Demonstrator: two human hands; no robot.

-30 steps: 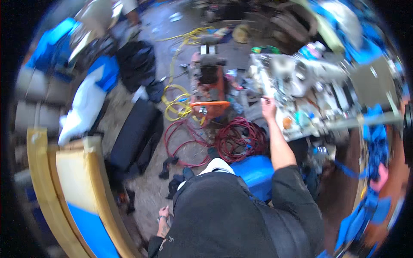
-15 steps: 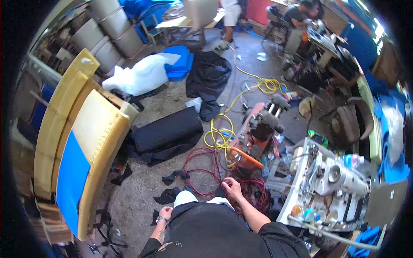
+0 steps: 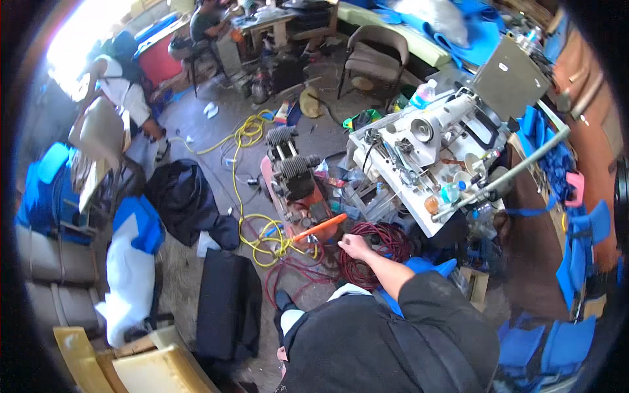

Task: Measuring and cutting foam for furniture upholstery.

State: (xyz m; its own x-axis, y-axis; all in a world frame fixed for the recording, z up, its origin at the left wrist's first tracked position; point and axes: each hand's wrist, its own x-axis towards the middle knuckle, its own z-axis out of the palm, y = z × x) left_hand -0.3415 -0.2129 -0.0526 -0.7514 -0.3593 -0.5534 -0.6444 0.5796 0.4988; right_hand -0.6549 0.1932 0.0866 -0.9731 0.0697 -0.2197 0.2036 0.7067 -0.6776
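Note:
My right hand (image 3: 354, 247) hangs in front of my body, its fingers curled together; anything in them is too small or hidden to make out. In the picture, it overlaps the coil of dark red hose (image 3: 386, 245) on the floor. Just beyond is a reddish air compressor (image 3: 291, 187) with a grey finned motor and an orange bar (image 3: 321, 227). A yellow hose (image 3: 249, 131) lies looped beside it. My left hand is out of the picture. To my right stands a white sewing machine (image 3: 436, 131) on its worktable (image 3: 400, 193), with bottles and tools on top.
On the floor to the left lie a black padded block (image 3: 226, 304), black fabric (image 3: 187, 196) and white sheeting (image 3: 130, 281). A yellow foam-covered frame (image 3: 157, 370) fills the lower left. Farther off are a brown chair (image 3: 377, 56) and people. Blue pieces (image 3: 567, 344) lie at the lower right.
My view and body have turned to the right, so the sewing machine is nearer the middle and the foam-covered frame has slid to the lower left. My left hand has left the picture.

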